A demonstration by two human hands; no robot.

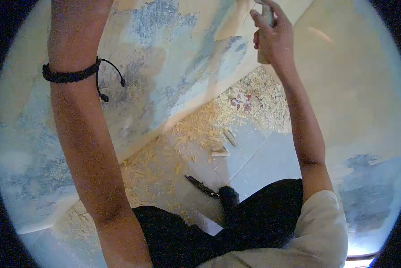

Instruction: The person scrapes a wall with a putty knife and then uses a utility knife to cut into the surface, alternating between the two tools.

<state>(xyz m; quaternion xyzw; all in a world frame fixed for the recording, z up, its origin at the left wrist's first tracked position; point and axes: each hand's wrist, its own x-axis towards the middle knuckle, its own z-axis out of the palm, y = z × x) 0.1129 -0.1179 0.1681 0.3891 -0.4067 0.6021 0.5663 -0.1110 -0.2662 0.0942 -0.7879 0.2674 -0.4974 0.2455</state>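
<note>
While our right hand [275, 38] is up at the top of the view, its fingers are wrapped around a pale tool [266, 17], thumb lying along it, a blunt end showing below the palm. Grip narrow, closed about the shaft. The tool's upper end runs close to the picture's edge; whether it touches the wall [178, 58] we cannot tell.

Our left arm [86, 147] reaches up the other side, a black braided bracelet [73, 75] at the wrist. Left hand is beyond the frame, so its grip we cannot tell.

Wall surface: pale cream, with mottled blue-grey patches. A second wall [343, 102] stands at right, similarly patched low down. Between them, flakes [196, 123] litter the tiled floor [254, 156], thickest toward the corner, with a few longer pieces [229, 137] and a reddish-white scrap [241, 102] among them. A dark, slender object [199, 184] lies near our black trousers [272, 207]; its kind is unclear.

Step in hand, as we judge it from patches and litter: working the wall's surface with the tool, partway along, since cream and blue-grey areas sit side by side. The next move, we think, calls for a firm wrist, the working end set at a shallow angle, and even pressure along the surface.
</note>
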